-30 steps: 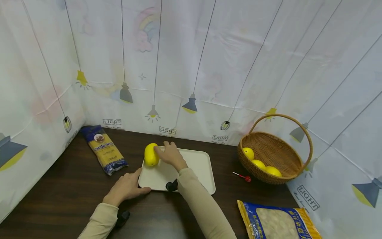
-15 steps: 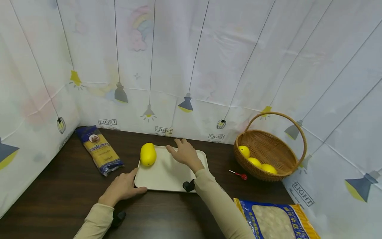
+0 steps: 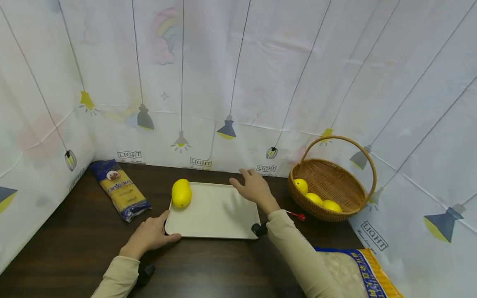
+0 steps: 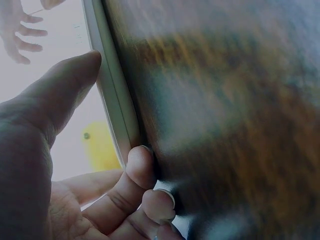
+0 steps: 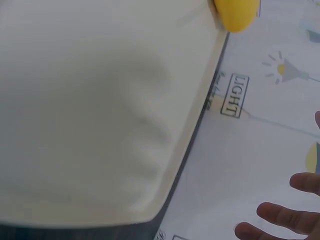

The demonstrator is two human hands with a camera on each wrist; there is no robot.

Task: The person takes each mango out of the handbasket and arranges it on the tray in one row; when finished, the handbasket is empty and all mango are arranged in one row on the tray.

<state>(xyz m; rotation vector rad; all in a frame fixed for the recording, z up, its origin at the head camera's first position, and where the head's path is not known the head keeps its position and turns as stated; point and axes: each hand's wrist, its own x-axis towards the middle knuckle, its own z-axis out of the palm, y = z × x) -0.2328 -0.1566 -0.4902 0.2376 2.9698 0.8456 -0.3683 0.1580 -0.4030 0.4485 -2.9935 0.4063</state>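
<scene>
A cream rectangular tray (image 3: 212, 211) lies on the dark table, with a yellow oval fruit (image 3: 181, 193) at its back left corner. The fruit's exact kind is unclear. My left hand (image 3: 149, 236) grips the front left corner of the tray. In the left wrist view its thumb (image 4: 82, 70) lies against the rim and the other fingers curl at the edge. Above the right end of the tray hovers my right hand (image 3: 255, 189), fingers spread and holding nothing. Those fingers appear in the right wrist view, apart from the tray (image 5: 75, 100).
To the right stands a wicker basket (image 3: 337, 182) with several yellow fruits (image 3: 314, 198) inside. A red lollipop (image 3: 301, 216) lies before it, partly behind the right sleeve. A yellow and blue bag (image 3: 367, 273) is at front right. A pasta packet (image 3: 121, 190) lies at left.
My right hand has let go of the yellow fruit and moved right across the tray. The fruit stays at the back left corner. My left hand keeps its place on the tray.
</scene>
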